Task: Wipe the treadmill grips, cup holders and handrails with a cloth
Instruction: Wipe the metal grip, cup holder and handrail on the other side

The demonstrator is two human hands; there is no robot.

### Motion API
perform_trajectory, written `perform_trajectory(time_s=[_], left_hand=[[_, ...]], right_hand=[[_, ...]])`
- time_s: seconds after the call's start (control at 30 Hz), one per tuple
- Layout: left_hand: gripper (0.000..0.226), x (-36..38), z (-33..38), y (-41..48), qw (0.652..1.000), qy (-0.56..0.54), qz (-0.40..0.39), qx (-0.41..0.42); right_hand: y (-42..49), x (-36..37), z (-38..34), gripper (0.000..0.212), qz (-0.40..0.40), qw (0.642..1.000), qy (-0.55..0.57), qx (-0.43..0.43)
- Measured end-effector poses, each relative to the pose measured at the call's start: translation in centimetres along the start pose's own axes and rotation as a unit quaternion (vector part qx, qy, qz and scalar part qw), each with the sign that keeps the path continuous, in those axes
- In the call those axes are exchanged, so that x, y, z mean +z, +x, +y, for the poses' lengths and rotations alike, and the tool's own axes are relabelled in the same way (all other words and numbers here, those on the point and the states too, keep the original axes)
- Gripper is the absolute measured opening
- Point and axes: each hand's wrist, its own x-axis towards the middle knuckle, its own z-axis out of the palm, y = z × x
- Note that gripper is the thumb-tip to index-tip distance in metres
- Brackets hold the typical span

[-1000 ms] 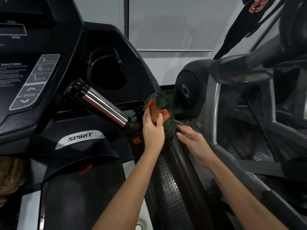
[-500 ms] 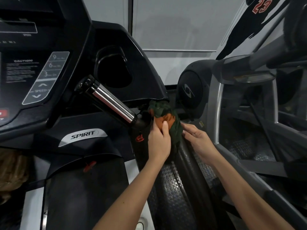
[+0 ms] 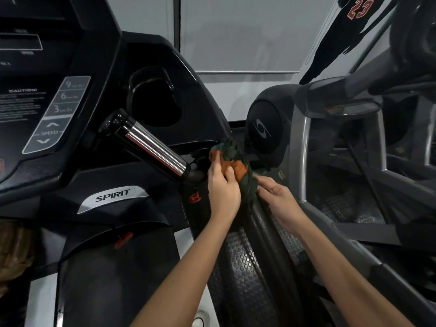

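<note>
On rounded handrail [image 3: 266, 244], left hand [image 3: 223, 194] grips crumpled cloth [image 3: 232, 151].

Two hands [image 3: 223, 192] [image 3: 280, 200]; one cloth [image 3: 233, 159]; one cup holder [image 3: 138, 90]; one chrome grip [image 3: 153, 147]

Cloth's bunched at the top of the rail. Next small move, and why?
Probably slide the cloth down along the handrail: left hand and right hand both hold it bunched at the rail's top end, beside the chrome grip, with the rail below uncovered.
</note>
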Motion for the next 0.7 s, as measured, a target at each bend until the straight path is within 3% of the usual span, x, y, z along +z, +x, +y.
perform_trajectory(time_s=[0.2, 0.27, 0.47, 0.5, 0.63, 0.7], left_hand=[[0.042, 0.4, -0.2, 0.6, 0.991, -0.111, 0.027, -0.062], [0.031, 0.0, -1.3, -0.4, 0.987, -0.146, 0.022, -0.070], [0.013, -1.5, -4.4, -4.2, 0.947, -0.283, -0.066, -0.137], [0.018, -1.7, -4.5, -4.2, 0.950, -0.273, -0.084, -0.123], [0.076, -1.8, -4.0, -2.5, 0.985, -0.134, -0.099, -0.042], [0.082, -1.8, -2.9, -0.8, 0.989, -0.111, -0.090, -0.037]], right_hand=[[0.1, -0.1, 0.2, 0.031, 0.002, 1.000, 0.008, 0.009], [0.2, -0.2, 0.4, 0.032, 0.002, 1.000, 0.013, 0.014], [0.3, -0.3, 0.4, 0.029, 0.003, 1.000, 0.022, 0.020], [0.2, -0.3, 0.4, 0.029, 0.006, 1.000, 0.018, 0.019], [0.0, 0.0, 0.1, 0.026, 0.012, 0.999, 0.028, 0.028], [0.0, 0.1, 0.0, 0.023, 0.011, 0.999, 0.035, 0.019]])
